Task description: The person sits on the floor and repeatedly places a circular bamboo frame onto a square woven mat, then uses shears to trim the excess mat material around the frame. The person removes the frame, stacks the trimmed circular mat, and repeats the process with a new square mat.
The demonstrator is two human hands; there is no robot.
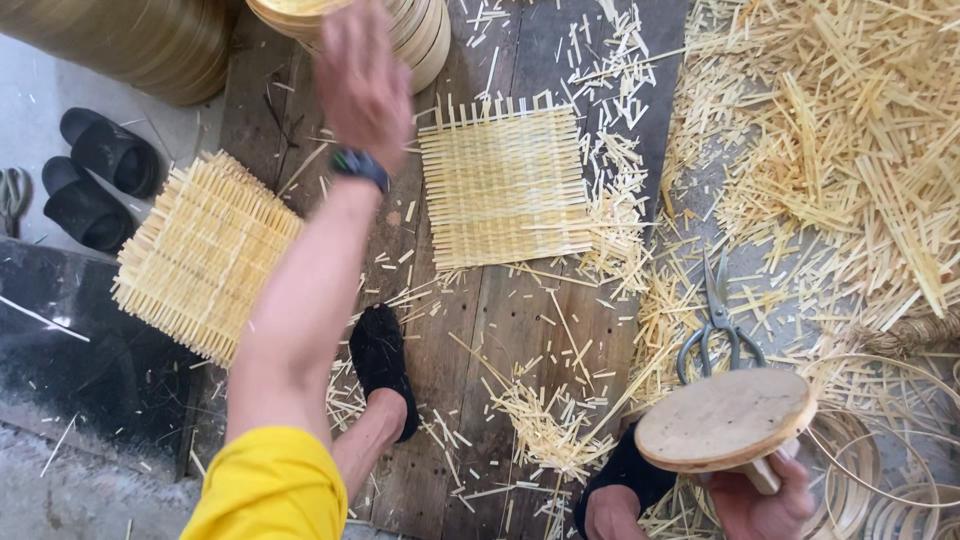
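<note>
My right hand sits low at the frame's edge, fingers wrapped around a short stub under a round wooden disc, holding it up with its flat face toward me. The disc looks stiff and solid, light enough for one hand, and the stub seems the natural place to grip; the smooth face would likely slip.

My left hand is raised and blurred over the plank floor, near a stack of hoops. I cannot tell whether its fingers are spread or closed, and I see nothing in them.

Just right of that hand lies a square woven mat, flat on the planks. It looks thin, springy and brittle at the loose strip ends, so I'd judge it best taken by a woven edge. A thicker pile of mats lies to the left. Scissors rest among cut strips, just above the disc.
</note>
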